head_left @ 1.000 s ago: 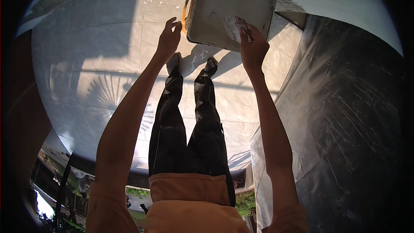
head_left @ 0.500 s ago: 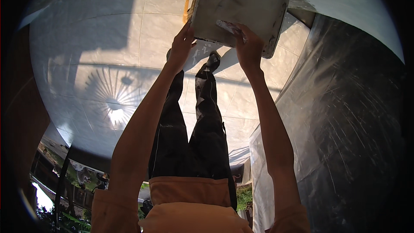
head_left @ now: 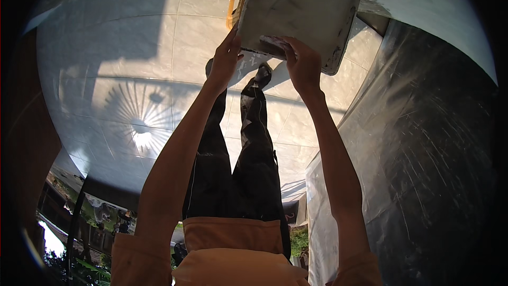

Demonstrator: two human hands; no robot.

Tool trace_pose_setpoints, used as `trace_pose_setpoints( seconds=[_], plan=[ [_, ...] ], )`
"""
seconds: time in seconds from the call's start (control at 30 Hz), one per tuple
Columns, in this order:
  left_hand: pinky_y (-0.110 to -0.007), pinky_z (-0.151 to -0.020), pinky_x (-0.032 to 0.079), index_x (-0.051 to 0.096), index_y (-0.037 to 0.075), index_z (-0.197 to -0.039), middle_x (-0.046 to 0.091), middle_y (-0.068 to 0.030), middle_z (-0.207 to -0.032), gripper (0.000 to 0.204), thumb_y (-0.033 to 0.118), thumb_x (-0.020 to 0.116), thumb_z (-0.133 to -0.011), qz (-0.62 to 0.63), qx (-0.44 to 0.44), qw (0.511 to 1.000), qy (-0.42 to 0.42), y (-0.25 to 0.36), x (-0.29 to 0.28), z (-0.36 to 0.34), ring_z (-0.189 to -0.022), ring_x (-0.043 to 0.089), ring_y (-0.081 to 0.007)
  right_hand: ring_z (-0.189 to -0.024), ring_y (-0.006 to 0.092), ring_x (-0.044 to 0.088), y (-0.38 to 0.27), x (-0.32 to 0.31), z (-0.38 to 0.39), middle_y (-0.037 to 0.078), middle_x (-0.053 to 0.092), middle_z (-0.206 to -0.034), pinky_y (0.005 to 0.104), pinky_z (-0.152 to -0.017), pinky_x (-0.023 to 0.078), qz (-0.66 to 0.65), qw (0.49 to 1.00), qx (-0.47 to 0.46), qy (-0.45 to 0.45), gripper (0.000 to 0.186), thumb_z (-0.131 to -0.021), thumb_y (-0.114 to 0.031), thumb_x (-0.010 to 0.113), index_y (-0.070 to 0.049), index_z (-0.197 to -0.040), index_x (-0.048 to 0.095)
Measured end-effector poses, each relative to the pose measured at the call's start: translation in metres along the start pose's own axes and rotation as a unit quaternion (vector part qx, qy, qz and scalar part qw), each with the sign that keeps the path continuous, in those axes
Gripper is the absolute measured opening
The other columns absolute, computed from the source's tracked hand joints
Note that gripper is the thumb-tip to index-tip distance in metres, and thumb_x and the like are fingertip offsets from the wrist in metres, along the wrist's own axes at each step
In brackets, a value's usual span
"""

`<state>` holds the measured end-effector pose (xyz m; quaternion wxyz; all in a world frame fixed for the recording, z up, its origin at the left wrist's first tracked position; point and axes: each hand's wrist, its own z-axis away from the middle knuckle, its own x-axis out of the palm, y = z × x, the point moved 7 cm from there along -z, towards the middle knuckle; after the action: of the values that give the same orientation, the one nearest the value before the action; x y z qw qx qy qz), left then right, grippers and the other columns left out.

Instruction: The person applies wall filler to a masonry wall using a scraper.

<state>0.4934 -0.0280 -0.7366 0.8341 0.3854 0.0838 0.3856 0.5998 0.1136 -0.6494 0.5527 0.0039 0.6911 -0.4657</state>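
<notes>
Floor point(head_left: 127, 47), pale tile, at left. Left arm point(head_left: 174, 164) stretched forward, angled inward; left hand point(head_left: 225, 62) at near-left corner of square grey top point(head_left: 304, 5), upper centre; fingers extended along its edge, grip unclear. Right hand point(head_left: 305, 66), bent inward, pinches flat smeared piece point(head_left: 271, 44) at top's near edge; right arm point(head_left: 341, 175) extended. Plastic sheeting point(head_left: 407, 143) far right.

Your left hand point(head_left: 226, 59) and right hand point(head_left: 305, 66) reach ahead, near each other but apart

Your left arm point(head_left: 179, 145) slants inward; that hand points forward, fingers point(head_left: 232, 41) fairly straight, thumb point(head_left: 240, 57) set off from them; your right arm point(head_left: 338, 159) rises more steeply, its wrist point(head_left: 312, 93) tipped inward; that hand turns toward the other, fingers bent, drawn in against the thumb
</notes>
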Motion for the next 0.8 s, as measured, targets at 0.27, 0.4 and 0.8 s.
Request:
trace_pose_setpoints(
  seconds=[0.27,0.4,0.8],
  plan=[
    [-0.032,-0.091,0.047,0.034,0.023,-0.15,0.054,-0.0015,-0.103,0.051,0.039,0.044,-0.103,-0.023,-0.013,1.0,-0.001,-0.003,-0.002,-0.001,-0.092,0.05,-0.0097,-0.088,0.0301,0.068,-0.007,-0.003,-0.002,0.012,0.071,-0.097,0.0384,-0.08,0.054,0.021,0.999,0.002,-0.035,0.023,-0.084,-0.001,0.062,-0.01,-0.104,0.07],
    [-0.032,-0.091,0.047,0.034,0.023,-0.15,0.054,-0.0013,-0.102,0.051,0.039,0.044,-0.103,-0.019,-0.01,1.0,-0.001,-0.005,-0.002,-0.002,-0.092,0.05,-0.0095,-0.084,0.0323,0.068,-0.008,-0.005,-0.005,0.015,0.07,-0.096,0.0372,-0.073,0.054,0.037,0.998,-0.032,-0.039,0.02,-0.086,-0.005,0.064,-0.006,-0.105,0.069],
    [-0.036,-0.093,0.048,0.034,0.019,-0.15,0.057,-0.007,-0.121,0.053,0.041,0.043,-0.102,-0.005,0.006,1.0,0.006,-0.003,0.0,0.0,-0.105,0.056,-0.0156,-0.083,0.0278,0.07,0.009,-0.014,-0.03,0.016,0.071,-0.094,0.0326,-0.073,0.054,0.016,0.992,-0.019,-0.122,0.022,-0.085,-0.006,0.068,-0.005,-0.107,0.068]
  ],
)
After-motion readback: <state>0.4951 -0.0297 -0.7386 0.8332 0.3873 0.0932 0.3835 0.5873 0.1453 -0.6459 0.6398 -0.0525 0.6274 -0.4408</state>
